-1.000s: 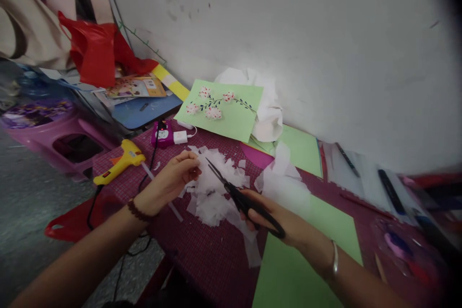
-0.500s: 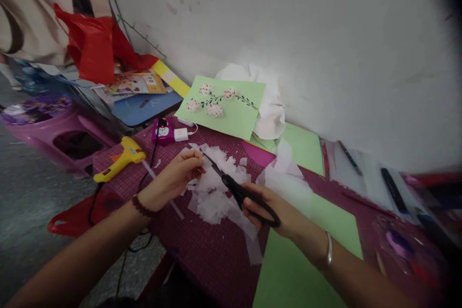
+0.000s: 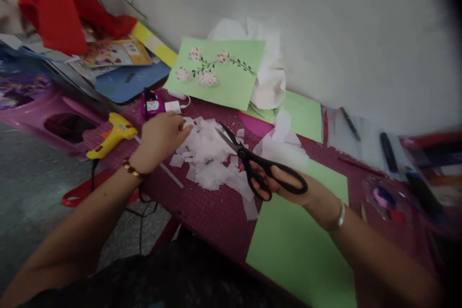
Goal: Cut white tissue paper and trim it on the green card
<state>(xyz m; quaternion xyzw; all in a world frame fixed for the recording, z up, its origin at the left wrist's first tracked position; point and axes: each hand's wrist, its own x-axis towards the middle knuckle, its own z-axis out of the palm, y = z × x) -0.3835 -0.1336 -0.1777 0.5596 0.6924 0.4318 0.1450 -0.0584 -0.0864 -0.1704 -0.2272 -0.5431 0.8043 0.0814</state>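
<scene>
My right hand [image 3: 288,187] grips black scissors [image 3: 252,161] through the handles, blades slightly apart and pointing up-left over a heap of white paper scraps [image 3: 209,154]. At the left edge of that heap rests my left hand [image 3: 160,137], knuckles up, fingertips curled onto the scraps; whether it holds a piece is hidden. A beaded bracelet is on the left wrist, a silver bangle on the right. Everything lies on a dark red chequered table [image 3: 209,211].
A green card with paper flowers [image 3: 220,74] leans at the wall over white tissue [image 3: 267,91]. A yellow glue gun [image 3: 110,137] and a purple device [image 3: 151,106] lie left. Green sheets [image 3: 299,245] lie front right; pens [image 3: 388,151] far right.
The scissors drew back to the right, away from my left hand, and their blades parted. My left hand dropped onto the scrap heap. The view tilted down and left.
</scene>
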